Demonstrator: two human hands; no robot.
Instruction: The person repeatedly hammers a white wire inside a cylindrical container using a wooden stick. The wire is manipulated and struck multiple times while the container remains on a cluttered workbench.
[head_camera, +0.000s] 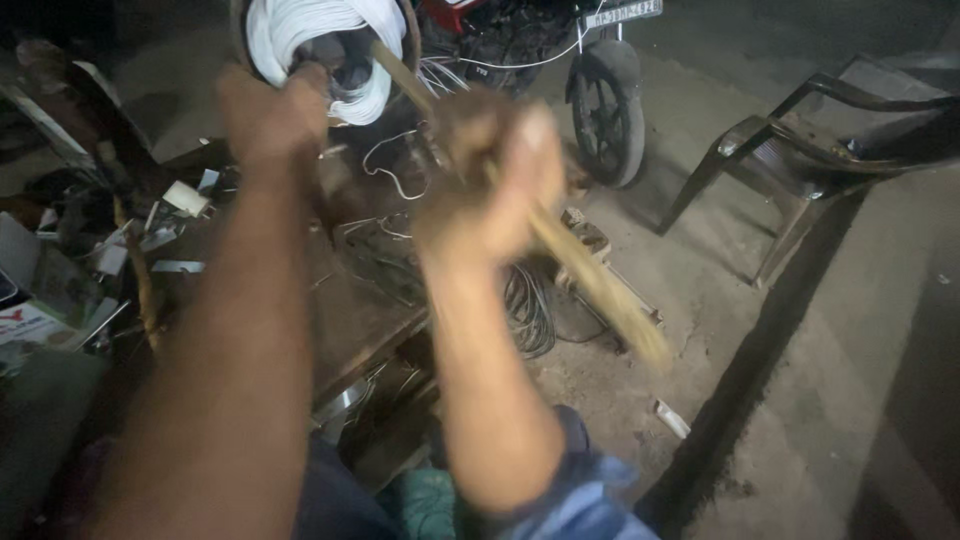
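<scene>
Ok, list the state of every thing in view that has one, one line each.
Left hand: closed on the coil's rim.
Right hand: fisted around the stick, blurred.
Wooden stick: tilted, upper end pushed into the coil.
White wire coil: wound, held up.
Motorcycle: parked upright.
Plastic chair: standing, unoccupied.
Dark wire bundle: lying looped on the ground.

I see: wire coil (300, 40) white; stick (590, 280) pale tan; sleeve (590, 495) light blue; chair (800, 150) dk brown; motorcycle body (450, 12) red, tyre (605, 110) blk.
</scene>
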